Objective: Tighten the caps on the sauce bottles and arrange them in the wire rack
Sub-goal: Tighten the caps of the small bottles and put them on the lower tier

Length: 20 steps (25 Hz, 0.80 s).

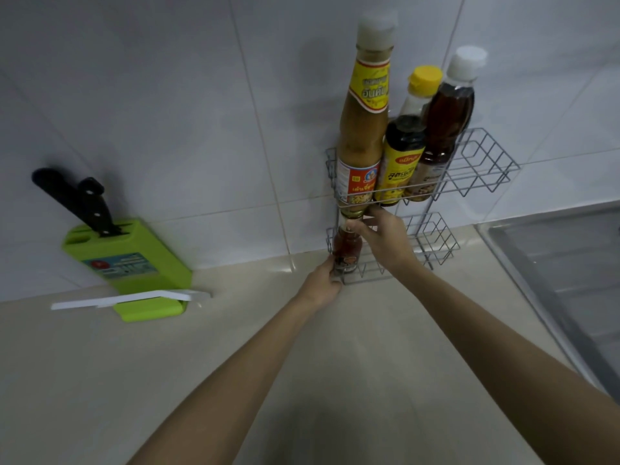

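A two-tier wire rack [483, 162] stands against the tiled wall. Its upper tier holds three bottles: a tall tan sauce bottle [362, 129] with a white cap, a dark bottle with a yellow cap [402, 152], and a brown bottle with a white cap [446, 125]. At the left end of the lower tier stands a small reddish-brown bottle [347, 246]. My left hand [322, 283] grips its base. My right hand [382, 236] is closed around its neck and cap, just under the upper tier.
A green knife block [131, 263] with black-handled knives leans on the wall at left, a white strip [127, 298] lying before it. A steel sink [563, 263] lies at right. The beige counter [167, 364] stretches in front.
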### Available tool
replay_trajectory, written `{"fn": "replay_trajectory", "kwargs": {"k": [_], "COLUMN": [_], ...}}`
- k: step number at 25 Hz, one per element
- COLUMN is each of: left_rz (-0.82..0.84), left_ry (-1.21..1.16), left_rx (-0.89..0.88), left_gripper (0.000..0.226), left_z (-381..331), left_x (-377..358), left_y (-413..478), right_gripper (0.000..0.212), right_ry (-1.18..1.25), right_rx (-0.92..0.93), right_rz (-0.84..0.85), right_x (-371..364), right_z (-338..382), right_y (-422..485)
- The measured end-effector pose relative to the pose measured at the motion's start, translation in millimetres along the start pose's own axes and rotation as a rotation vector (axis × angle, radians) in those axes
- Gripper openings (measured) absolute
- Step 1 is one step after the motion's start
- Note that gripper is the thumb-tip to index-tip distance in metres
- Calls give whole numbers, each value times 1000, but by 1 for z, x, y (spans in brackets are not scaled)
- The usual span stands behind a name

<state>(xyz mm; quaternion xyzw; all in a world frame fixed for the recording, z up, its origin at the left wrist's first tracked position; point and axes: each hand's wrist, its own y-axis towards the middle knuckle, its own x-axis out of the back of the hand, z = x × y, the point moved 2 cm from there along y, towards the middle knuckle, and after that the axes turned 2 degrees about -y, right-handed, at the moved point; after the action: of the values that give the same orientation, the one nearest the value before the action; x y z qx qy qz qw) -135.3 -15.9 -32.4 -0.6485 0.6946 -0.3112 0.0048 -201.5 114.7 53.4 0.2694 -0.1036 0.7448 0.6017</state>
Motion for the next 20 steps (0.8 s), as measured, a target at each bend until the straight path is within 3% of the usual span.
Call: {"fn": "replay_trajectory", "kwargs": {"k": [8, 16, 20], "left_rz": [13, 142, 132], "left_ry": [85, 252, 360], "left_rx": [-20, -11, -38], "left_gripper": [79, 77, 55], "left_z": [-12, -21, -29], "left_x": [2, 10, 18], "left_y": [-11, -27, -53], "right_gripper": [27, 39, 39], "right_ry": [27, 229, 168], "right_rx": [51, -122, -190], "right_rz": [79, 130, 96], "right_x": [3, 6, 17], "right_z": [-8, -22, -14], "right_y": [-9, -21, -39]}}
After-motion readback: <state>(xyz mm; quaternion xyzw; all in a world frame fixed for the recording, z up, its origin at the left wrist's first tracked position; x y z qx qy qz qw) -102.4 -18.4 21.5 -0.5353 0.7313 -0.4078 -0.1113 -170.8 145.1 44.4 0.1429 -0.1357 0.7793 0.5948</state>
